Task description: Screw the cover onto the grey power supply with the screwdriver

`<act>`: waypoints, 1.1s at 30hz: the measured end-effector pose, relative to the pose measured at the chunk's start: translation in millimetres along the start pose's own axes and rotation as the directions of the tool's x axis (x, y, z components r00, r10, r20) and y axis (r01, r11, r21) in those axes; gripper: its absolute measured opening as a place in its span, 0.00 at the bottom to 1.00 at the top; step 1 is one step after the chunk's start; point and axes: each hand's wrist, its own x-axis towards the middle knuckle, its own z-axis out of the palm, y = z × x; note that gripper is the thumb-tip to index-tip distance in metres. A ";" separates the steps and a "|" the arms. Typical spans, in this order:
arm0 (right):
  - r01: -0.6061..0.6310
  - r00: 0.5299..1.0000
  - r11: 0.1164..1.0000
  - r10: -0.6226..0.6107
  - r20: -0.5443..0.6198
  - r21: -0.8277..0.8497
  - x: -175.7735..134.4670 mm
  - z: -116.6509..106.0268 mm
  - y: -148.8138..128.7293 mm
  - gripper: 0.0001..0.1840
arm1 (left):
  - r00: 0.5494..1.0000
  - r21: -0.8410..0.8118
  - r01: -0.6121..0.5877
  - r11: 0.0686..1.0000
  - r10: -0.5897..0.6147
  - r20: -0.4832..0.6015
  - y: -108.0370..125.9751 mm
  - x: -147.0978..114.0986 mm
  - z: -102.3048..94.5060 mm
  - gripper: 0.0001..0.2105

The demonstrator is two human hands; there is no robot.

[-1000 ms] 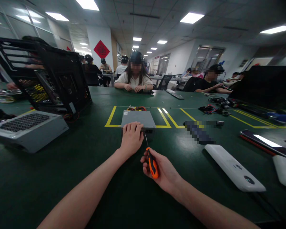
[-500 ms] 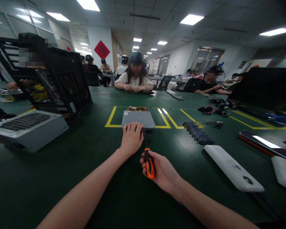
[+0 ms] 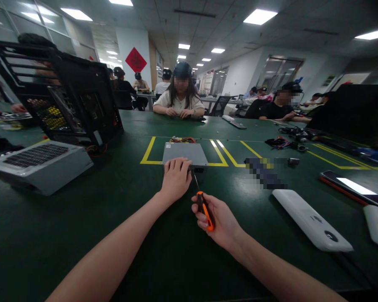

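Note:
A grey computer power supply (image 3: 185, 153) lies on the green table ahead of me, with bundled coloured cables (image 3: 184, 140) at its far side. My left hand (image 3: 176, 178) grips its near left edge, fingers over the top and the thumb low at the front. In my right hand (image 3: 216, 216) is a screwdriver (image 3: 205, 211) with an orange and black handle, fingers wrapped round it. Its thin shaft points up and forward, the tip close to the near face of the power supply, beside my left hand. Whether the tip touches the face, I cannot tell.
At left stand a black computer case (image 3: 78, 98) and another grey power supply (image 3: 42, 167). White power banks (image 3: 311, 220) and a phone (image 3: 355, 188) lie at right, cables (image 3: 285, 142) farther back. A person (image 3: 181, 96) sits opposite. Yellow tape (image 3: 148, 151) marks the table.
My right hand with the screwdriver has shifted slightly right, and the shaft now tilts more to the left. My left hand stays on the power supply. The view has shifted slightly.

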 end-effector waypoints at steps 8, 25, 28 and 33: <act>0.016 1.000 0.999 -0.017 0.012 0.039 0.7 0.2 2.6 0.10 | 1.000 -0.009 0.004 1.000 -0.004 0.001 0.4 0.7 -0.9 0.13; 0.041 0.998 0.996 -0.044 0.040 0.079 1.6 -1.1 2.1 0.11 | 1.000 -0.011 0.010 1.000 -0.010 -0.012 1.9 1.1 -1.3 0.12; 0.040 0.998 0.997 -0.043 0.052 0.059 2.1 -1.2 0.0 0.15 | 1.000 -0.005 0.009 1.000 -0.009 -0.012 2.4 1.1 -1.4 0.12; 0.010 1.000 0.997 -0.010 0.000 0.073 3.9 -1.8 2.1 0.10 | 1.000 -0.006 0.015 1.000 -0.015 -0.010 2.8 1.2 -1.0 0.12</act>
